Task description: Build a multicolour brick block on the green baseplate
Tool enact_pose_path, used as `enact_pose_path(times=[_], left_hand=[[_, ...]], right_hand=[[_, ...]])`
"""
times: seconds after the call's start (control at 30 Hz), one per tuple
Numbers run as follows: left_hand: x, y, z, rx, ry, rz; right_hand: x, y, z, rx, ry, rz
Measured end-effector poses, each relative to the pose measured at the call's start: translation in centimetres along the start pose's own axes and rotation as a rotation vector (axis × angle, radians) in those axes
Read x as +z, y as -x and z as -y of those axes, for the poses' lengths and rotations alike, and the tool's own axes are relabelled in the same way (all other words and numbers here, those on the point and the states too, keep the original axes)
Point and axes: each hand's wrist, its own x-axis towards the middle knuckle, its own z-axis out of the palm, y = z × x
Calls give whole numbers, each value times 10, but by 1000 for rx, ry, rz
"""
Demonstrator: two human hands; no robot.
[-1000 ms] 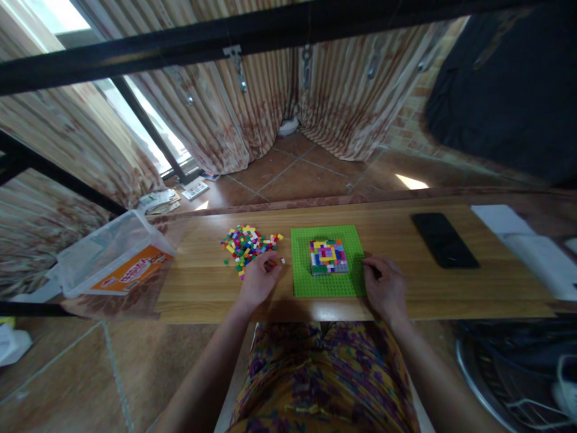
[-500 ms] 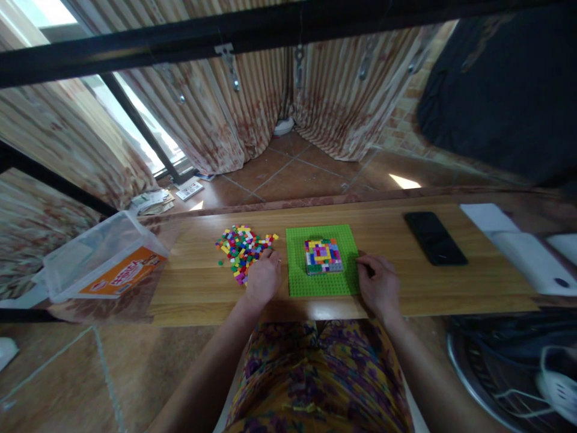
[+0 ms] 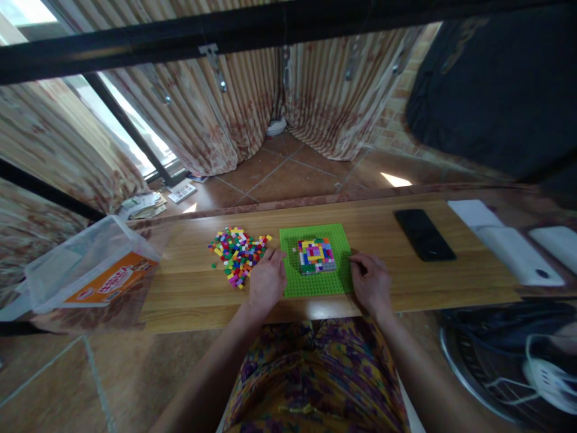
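On the table lies a square green baseplate [image 3: 338, 282] bearing a low, flat build of multicoloured toy bricks [image 3: 315, 255] laid in nested squares. A single pale brick [image 3: 294, 249] sits left of the build. My left hand [image 3: 268, 279] is at the plate's left edge, fingers loosely bent and apart, with nothing visible in them. Just left of it spreads a heap of small loose bricks [image 3: 238, 252]. My right hand [image 3: 372, 281] has its thumb and curled fingers closed on the baseplate's right edge.
A clear plastic tub [image 3: 94, 261] with an orange label stands at the far left. To the right lie a black phone [image 3: 424, 234] and white flat objects [image 3: 518, 252]. A dark metal bar [image 3: 252, 36] crosses above, and the wooden table's front edge [image 3: 202, 325] is close to my lap.
My left hand has moved right from the brick heap to the baseplate's left edge. A pale brick now shows on the plate. My right hand stays at the right edge; the whole view shifts slightly.
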Motion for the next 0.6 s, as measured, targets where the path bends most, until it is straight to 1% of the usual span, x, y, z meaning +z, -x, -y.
enact_pose_path(times=[0.17,0.33,0.43,0.5,0.6], left_hand=[[0,-20,-8,10,-11,74],[10,-36,-18,-15,-74,167],[16,-37,-19,-19,-75,161],[18,-33,-17,-29,-49,136],[14,-25,-14,-83,92,53]], right_hand=[[1,1,-2,-5,11,-15],[1,0,-3,-31,10,-10],[2,0,-4,-30,15,-11],[2,1,-3,-24,14,-15],[3,1,-2,-11,14,-13]])
